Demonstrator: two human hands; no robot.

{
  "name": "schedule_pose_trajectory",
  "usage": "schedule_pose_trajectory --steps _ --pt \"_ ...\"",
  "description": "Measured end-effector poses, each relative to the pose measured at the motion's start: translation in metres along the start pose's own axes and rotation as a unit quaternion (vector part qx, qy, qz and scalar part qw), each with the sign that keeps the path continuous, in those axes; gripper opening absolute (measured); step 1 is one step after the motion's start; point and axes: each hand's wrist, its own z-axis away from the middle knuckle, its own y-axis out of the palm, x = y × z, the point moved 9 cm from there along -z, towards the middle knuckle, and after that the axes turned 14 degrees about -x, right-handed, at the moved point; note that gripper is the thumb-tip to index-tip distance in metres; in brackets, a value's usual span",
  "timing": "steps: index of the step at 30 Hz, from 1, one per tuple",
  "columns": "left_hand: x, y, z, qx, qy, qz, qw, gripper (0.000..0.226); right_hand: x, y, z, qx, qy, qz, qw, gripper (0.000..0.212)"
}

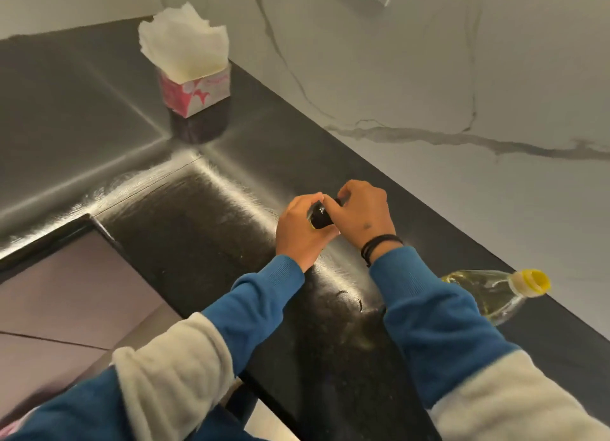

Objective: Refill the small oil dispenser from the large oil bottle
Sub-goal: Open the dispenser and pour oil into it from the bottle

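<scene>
the dispenser (319, 216), a small dark thing right of the frame's centre, stands on the counter (185, 229) almost wholly covered by both hands, so little of its shape can be read; the left hand (302, 227) wraps its body from the lower left, seemingly to steady it, while the right hand (361, 214) closes from above on its top, fingers pinched narrow around what looks like the cap, a hold that suits twisting it off or on, though which cannot be told; whether it holds any oil is hidden; the bottle (488, 293) sits at the right edge of the frame, near the right sleeve, clear with pale yellow oil and a yellow cap, and in this view its neck leans toward the wall (429, 77); kept there it is within easy reach of the right hand once that hand is free; a judgement: the pour has not begun; the counter runs as a narrow dark strip between the wall at upper right and its front edge at lower left, with a drop to the floor beyond, so room for tipping the bottle lies toward the frame's centre and upper left; a tissue box (194, 90) stands well apart at upper left, out of the way
</scene>
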Motion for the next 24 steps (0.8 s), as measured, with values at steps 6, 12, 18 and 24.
schedule_pose_trajectory --steps 6,12,18,24 --pt "0.002 0.006 -0.006 0.002 0.039 -0.008 0.999 0.037 0.003 0.008 -0.008 0.018 -0.001 0.049 0.999 0.025" --pt "0.009 0.007 -0.005 0.007 0.029 0.008 1.000 0.044 0.012 0.013 -0.012 0.066 -0.023 0.082 0.994 0.015" --pt "0.009 0.007 -0.005 0.017 0.032 -0.001 0.999 0.055 0.026 0.016 -0.011 0.140 -0.074 0.093 0.983 0.023" --pt "0.009 0.006 -0.005 0.009 0.044 -0.003 0.999 0.042 0.014 0.025 -0.015 0.102 -0.041 0.151 0.982 0.025"
